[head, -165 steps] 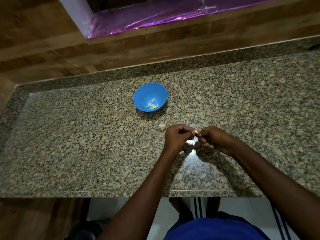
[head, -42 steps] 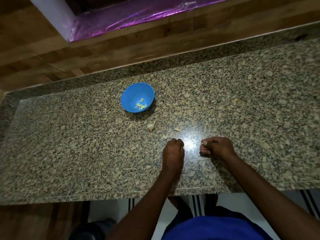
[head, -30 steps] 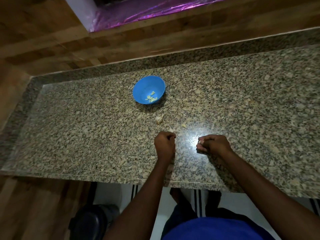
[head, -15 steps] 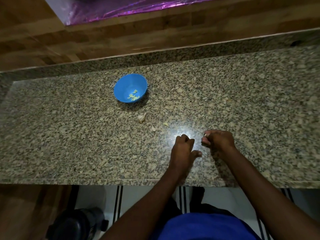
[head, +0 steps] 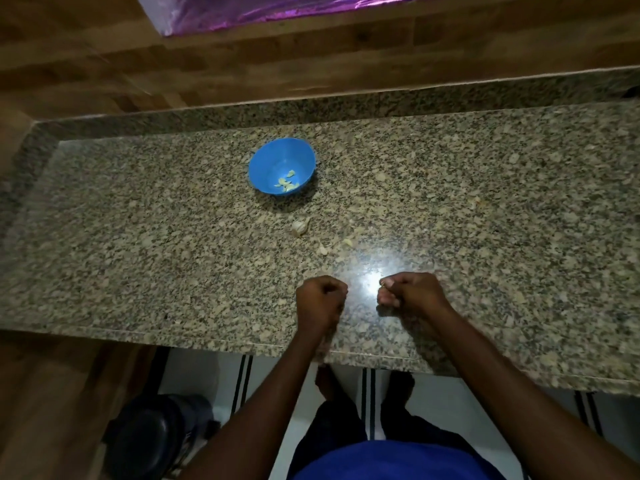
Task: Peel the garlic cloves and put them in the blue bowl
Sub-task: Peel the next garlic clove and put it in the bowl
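Resting near the front edge of the speckled granite table (head: 138,271), both hands sit with their fingers curled under, a bright glare on the stone between them. The left hand (head: 320,301) is balled into a fist; whether anything lies inside it is hidden by the knuckles, so I cannot tell if it holds something. The right hand (head: 410,294) is also curled, and a small pale bit shows at its thumb and forefinger tip, most likely a garlic clove (head: 383,282) pinched there, though it is too small and too close to the glare to make out clearly.

Beyond the hands, toward the back of the table, stands the blue bowl (head: 273,157), upright, with a few pale peeled pieces (head: 286,181) lying in its bottom. Between bowl and hands, an unpeeled clove (head: 300,227) lies on the stone just in front of the bowl, and two smaller pale scraps (head: 323,250) lie a little nearer the hands; whether these are skin or garlic cannot be told against the mottled granite.

Behind the table runs a wooden wall (head: 242,64), with a strip of shiny purple film (head: 277,8) cut off by the top edge. Below the table edge, a dark round object (head: 152,441) stands on the floor, too dim to identify.
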The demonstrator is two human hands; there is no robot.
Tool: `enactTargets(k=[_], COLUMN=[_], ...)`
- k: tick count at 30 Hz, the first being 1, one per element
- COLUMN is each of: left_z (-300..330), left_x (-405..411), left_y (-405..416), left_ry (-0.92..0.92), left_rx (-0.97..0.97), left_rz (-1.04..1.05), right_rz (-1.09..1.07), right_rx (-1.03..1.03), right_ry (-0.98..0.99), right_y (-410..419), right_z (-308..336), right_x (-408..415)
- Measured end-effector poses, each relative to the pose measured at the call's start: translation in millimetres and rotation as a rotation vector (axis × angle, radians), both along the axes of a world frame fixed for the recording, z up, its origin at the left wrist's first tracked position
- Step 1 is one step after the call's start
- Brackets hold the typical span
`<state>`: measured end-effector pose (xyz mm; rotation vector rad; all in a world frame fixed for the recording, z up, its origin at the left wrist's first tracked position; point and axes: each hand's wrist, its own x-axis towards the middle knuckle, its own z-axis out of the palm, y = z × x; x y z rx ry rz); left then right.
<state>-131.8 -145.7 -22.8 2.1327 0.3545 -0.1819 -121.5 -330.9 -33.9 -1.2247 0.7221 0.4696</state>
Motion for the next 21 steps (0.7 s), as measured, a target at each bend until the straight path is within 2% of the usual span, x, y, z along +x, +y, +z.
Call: enactTargets(k=[3,7,12,18,21], left_z=[12.1,25.8,31.7,30.7,28.6], left_x=[-11.9,-39.8,-92.2,-200.6,-260.3], left_y=[28.0,80.8,173.0,328.2,403.8], left_ry=[0.156,0.145,0.002,-0.195,-0.229], left_rx=[-0.478,-0.754,-0.984,-1.091,-1.126], left_rz=[0.282,0.41,0.573,0.72,0.839], right_rz=[0.081,0.231,0.42,0.636,0.732], right_rx=[0.045,-0.018,-0.008,0.016,0.084], right_ry=[0.01,-0.057,-0.114,-0.16,-0.135], right_y=[37.7,99.5,204.2,377.2,463.5], right_z=[8.3,26.8,44.2,48.4,43.6], right_x=[-1.4,-6.8,-35.4,-110.3,-154.4])
